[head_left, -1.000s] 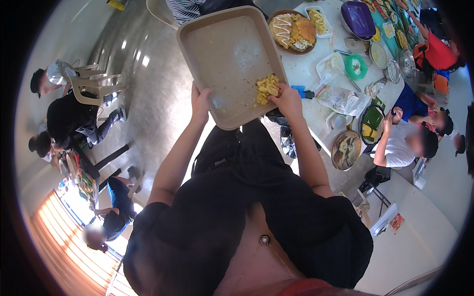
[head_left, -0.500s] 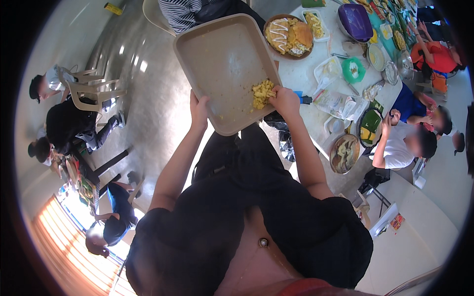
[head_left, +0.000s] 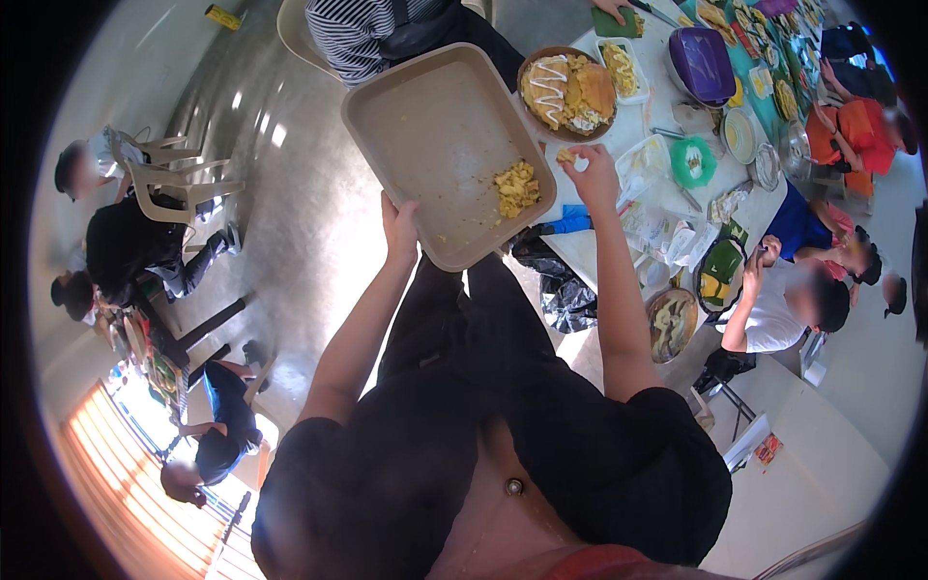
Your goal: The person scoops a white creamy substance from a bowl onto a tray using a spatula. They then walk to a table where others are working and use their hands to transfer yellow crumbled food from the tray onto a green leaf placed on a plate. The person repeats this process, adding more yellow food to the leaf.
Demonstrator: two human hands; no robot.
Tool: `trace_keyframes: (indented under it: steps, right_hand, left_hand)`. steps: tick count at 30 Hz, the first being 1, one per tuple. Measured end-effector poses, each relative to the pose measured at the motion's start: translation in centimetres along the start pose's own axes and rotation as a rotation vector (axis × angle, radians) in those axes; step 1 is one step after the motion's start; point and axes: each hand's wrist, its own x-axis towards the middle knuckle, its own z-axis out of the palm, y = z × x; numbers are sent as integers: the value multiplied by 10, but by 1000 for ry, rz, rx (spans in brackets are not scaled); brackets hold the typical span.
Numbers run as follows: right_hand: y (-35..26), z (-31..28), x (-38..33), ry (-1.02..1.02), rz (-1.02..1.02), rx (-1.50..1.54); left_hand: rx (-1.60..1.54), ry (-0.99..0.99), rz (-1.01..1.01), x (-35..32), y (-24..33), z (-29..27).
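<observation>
My left hand point(head_left: 400, 229) is closed on the near left edge of a beige tray point(head_left: 416, 145), which tilts in front of me. A heap of crumbly yellow food point(head_left: 517, 188) lies in the tray's right corner, with loose crumbs around it. Just beyond the tray's right rim, my right hand point(head_left: 595, 180) pinches a small piece of yellow food point(head_left: 565, 155) between thumb and fingertips. Directly above that hand, a round brown pan holds a yellow cake point(head_left: 565, 87) with white zigzag topping on its left part.
The white table point(head_left: 633, 116) at right bears a purple basin point(head_left: 701, 63), a green bowl point(head_left: 693, 162), plastic bags point(head_left: 667, 232) and several food dishes. A black bag point(head_left: 565, 290) hangs at its edge. A person in stripes point(head_left: 353, 39) sits beyond the tray; others sit at both sides.
My right hand has left the tray's right side and moved right and slightly up, carrying a piece of yellow food. My left hand still holds the tray.
</observation>
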Motion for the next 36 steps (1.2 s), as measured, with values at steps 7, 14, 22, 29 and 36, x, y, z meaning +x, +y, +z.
trace_keyframes:
  steps: [7, 14, 22, 29, 36]
  right_hand:
    - [37, 38, 51, 155, -155, -305]
    - [48, 54, 69, 80, -229, -406]
    - [51, 43, 66, 86, -209, -331]
    - [54, 59, 73, 112, -291, -398]
    - [33, 36, 62, 143, -242, -309]
  left_hand:
    - [11, 24, -24, 1, 3, -7]
    - [-6, 63, -47, -5, 0, -19]
    - [11, 69, -59, -3, -1, -23]
    - [-22, 80, -45, -5, 1, -19]
    - [15, 59, -7, -3, 0, -22]
